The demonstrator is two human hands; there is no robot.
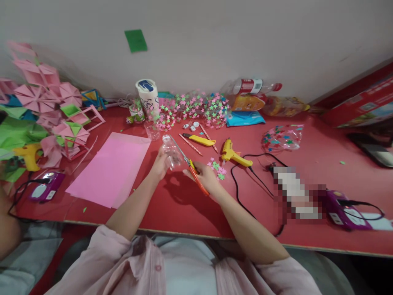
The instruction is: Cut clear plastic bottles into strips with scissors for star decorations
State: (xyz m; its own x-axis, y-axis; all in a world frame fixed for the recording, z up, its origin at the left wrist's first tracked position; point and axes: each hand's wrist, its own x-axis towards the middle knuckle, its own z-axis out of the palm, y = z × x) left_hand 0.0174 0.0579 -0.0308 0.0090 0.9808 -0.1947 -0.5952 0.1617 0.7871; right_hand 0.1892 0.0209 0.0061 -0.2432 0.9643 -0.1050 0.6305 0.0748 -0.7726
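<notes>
Bare counter [175,215] between my forearms [135,198], up to front edge [184,234]; pink sheets [102,174] left, glue gun [236,156] right. Left fingers [160,162] curled round clear bottle piece [173,155]; right fingers [205,174] wrapped on scissors [197,177], blades [184,156] alongside it.

A green square [136,41] hangs on the wall [215,45] above a white tumbler [147,98]; pink paper models [38,98] crowd the left end of a red table [316,151], flanked by 2 purple socket boxes [49,186], with a blue packet [245,119] behind.
</notes>
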